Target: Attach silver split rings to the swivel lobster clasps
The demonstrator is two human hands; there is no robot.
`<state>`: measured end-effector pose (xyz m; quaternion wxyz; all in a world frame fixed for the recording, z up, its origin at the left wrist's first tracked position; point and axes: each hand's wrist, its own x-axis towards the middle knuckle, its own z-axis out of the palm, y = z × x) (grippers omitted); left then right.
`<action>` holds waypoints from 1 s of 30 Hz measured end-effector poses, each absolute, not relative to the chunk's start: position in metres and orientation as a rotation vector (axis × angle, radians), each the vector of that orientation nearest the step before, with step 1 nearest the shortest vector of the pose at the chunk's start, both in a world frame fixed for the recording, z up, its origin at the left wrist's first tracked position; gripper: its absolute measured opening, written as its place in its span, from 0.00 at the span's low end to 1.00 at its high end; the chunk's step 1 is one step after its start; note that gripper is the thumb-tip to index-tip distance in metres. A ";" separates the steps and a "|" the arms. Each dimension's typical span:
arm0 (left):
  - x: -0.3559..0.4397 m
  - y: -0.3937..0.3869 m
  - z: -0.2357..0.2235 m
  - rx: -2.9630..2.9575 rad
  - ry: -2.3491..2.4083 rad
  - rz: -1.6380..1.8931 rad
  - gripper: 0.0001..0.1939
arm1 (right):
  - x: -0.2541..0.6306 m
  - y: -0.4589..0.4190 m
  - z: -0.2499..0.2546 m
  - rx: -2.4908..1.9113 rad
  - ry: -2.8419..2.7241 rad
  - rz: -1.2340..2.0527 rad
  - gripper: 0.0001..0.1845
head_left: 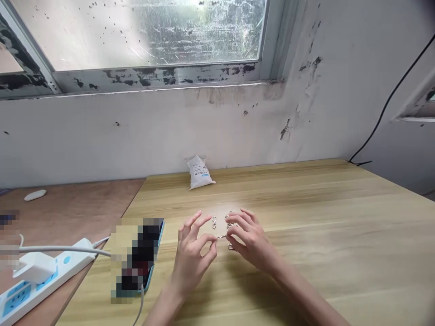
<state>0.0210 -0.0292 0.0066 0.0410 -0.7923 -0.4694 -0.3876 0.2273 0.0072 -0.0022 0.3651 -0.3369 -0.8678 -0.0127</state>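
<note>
**Small metal piece [222, 236] pinched between your two hands**

Your left hand [193, 251] has thumb and index finger together on one end of the small metal piece, and the fingers of your right hand [250, 239] are closed on the other. Holding it from both ends probably lets you steady one side while you turn or work the other. The piece sits in front of you, low over the bench [340, 217]; whether it touches the wood you cannot tell from here. Your other left fingers are spread and raised, likely to keep the pinch in sight. Those of your right hand arch over a little cluster of metal clasps [229, 218], partly hiding it, so its count is unclear.

Just beyond your left fingertips, a loose clasp [214, 222] lies apart from the cluster, within easy reach and out of the pinch's way. Another metal fitting [231, 247] lies on the near side of your right fingertips, partly covered by them. Keeping such small parts close seems to spare you long reaches.

Farther out, a white packet [200, 174] stands near the wall [163, 136], well clear of your hands. To your left, a phone [149, 237] lies with a cable [142, 299] at its near end, and a power strip [67, 260] sits beyond the bench's left edge, leaving your forearms room.
</note>
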 end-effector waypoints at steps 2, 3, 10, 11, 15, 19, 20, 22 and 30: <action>0.020 -0.027 0.002 -2.500 -1.543 -1.126 0.07 | 0.226 0.003 0.000 -0.819 -2.260 -0.203 0.09; 0.019 -0.026 0.000 -2.541 -1.586 -1.085 0.07 | 0.225 -0.001 0.002 -0.771 -2.280 -0.272 0.10; -0.003 -0.018 -0.001 -2.659 -1.618 -0.805 0.06 | 0.211 -0.020 0.005 -0.580 -2.342 -0.301 0.11; -0.009 -0.016 0.001 -2.637 -1.600 -0.783 0.06 | 0.211 -0.018 0.002 -0.612 -2.331 -0.281 0.12; -0.030 -0.009 0.007 -2.582 -1.537 -0.652 0.06 | 0.216 -0.005 -0.013 -0.712 -2.389 -0.172 0.09; -0.038 -0.007 0.009 -2.604 -1.530 -0.494 0.07 | 0.221 0.004 -0.022 -0.765 -2.451 -0.055 0.08; -0.038 -0.007 0.008 -2.611 -1.532 -0.473 0.07 | 0.222 0.004 -0.023 -0.777 -2.467 -0.024 0.07; -0.038 -0.007 0.006 -2.624 -1.531 -0.453 0.07 | 0.223 0.003 -0.022 -0.791 -2.495 0.043 0.08; -0.048 -0.007 0.004 -2.663 -1.634 -0.488 0.06 | 0.228 -0.008 0.000 -0.863 -2.516 0.295 0.02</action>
